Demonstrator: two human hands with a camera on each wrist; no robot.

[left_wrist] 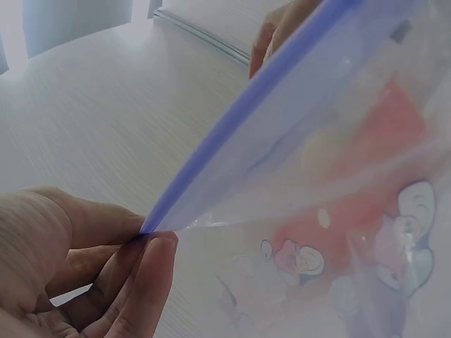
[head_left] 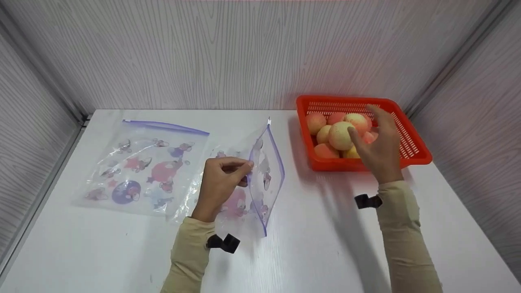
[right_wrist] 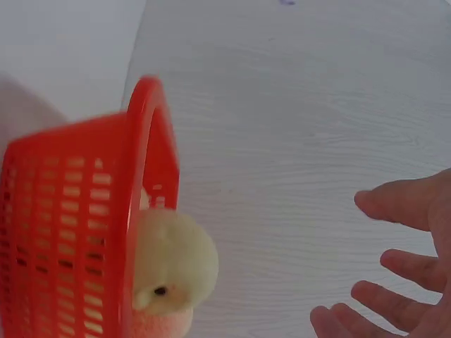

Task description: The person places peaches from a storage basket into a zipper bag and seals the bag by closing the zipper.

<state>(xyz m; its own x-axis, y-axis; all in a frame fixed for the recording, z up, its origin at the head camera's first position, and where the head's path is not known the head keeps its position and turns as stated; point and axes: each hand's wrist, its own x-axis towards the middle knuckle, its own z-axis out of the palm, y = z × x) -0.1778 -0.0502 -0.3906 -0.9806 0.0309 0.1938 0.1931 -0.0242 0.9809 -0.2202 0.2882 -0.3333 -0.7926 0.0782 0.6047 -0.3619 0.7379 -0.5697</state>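
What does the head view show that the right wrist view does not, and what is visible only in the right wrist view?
Only the head view shows the left hand pinching the edge of the open bag, and the second bag lying to its left.

Only the right wrist view shows a small dark spot on a pale fruit. A purple mark at its top edge is too cut off to identify.

Both show the red basket with fruit and the right hand, empty.
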